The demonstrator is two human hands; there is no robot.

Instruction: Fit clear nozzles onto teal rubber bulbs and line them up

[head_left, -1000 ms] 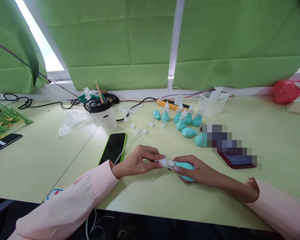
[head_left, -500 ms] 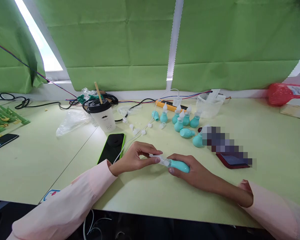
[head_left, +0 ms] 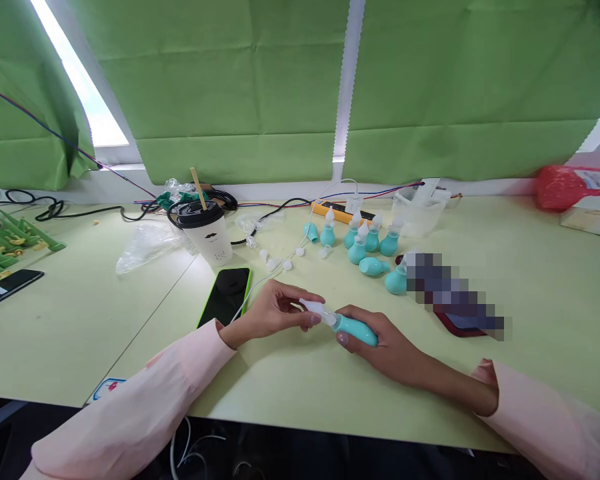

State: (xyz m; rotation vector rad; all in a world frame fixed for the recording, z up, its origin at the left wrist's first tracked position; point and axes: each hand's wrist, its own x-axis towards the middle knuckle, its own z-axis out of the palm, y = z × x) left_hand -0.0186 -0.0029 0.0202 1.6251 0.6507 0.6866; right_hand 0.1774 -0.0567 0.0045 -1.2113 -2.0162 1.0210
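Note:
My right hand (head_left: 385, 340) wraps round a turquoise squeeze bulb (head_left: 355, 329), which looks like a nasal aspirator and lies tilted just over the table. A clear collar joins it to a translucent white nozzle tip (head_left: 312, 305) pointing to the left. My left hand (head_left: 275, 310) is closed on that tip with thumb and fingers. Beyond my hands stand several turquoise bulbs (head_left: 357, 251) with pointed white tips. One bulb (head_left: 374, 267) lies on its side. Small translucent white parts (head_left: 287, 265) are scattered to their left.
A green-edged phone (head_left: 225, 297) lies beside my left wrist, with a white cable (head_left: 270, 275) running past it. Farther back are a lidded paper cup (head_left: 207, 237), an orange power strip (head_left: 325, 211) and a clear plastic container (head_left: 417, 212). A dark red-edged item (head_left: 463, 327), partly blurred, lies right.
My left fingers have shifted slightly on the nozzle, so more of the white tip shows. The bulb in my right hand has turned a little. The view has moved slightly.

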